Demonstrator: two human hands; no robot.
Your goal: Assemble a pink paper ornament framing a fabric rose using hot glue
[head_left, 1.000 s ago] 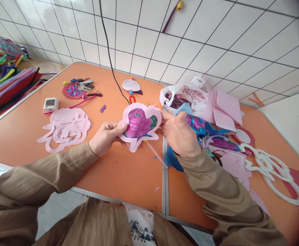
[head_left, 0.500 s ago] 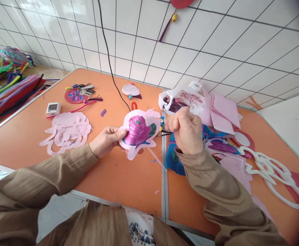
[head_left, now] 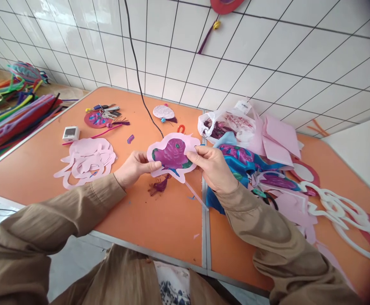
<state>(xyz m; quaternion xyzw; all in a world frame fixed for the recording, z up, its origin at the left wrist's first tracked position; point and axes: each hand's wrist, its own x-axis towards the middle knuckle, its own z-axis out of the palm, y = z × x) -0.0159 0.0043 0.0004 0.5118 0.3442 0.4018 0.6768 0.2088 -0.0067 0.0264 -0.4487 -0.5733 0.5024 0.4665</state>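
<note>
White tiles (head_left: 267,51) cover the wall behind an orange table (head_left: 172,228), and from where I stand a bundle of fuzzy sticks (head_left: 20,116) lies off at the far left. Next comes a small white box (head_left: 71,134), with pink paper scraps (head_left: 86,159) heaped on its near side and keys (head_left: 111,112) resting on a round charm (head_left: 92,120) farther back. The person's left hand (head_left: 132,169) grasps the left edge of a pink-rimmed flower cutout (head_left: 172,152), thumb on top, just as it did half a second ago. That cutout is held up over the middle of the table, but it has been turned since: its purple flower now sits differently, with green on the left side too. Below its near edge a dark purple tassel (head_left: 159,186) has come into sight; I can't tell whether it hangs or lies there. The right hand (head_left: 215,167), curled and away from the piece a moment ago, now pinches the right edge. Beyond it are a plastic bag (head_left: 236,123) and blue cloth (head_left: 215,199), then folded pink sheets (head_left: 278,137) and, at the far right, white loops (head_left: 346,214).
</note>
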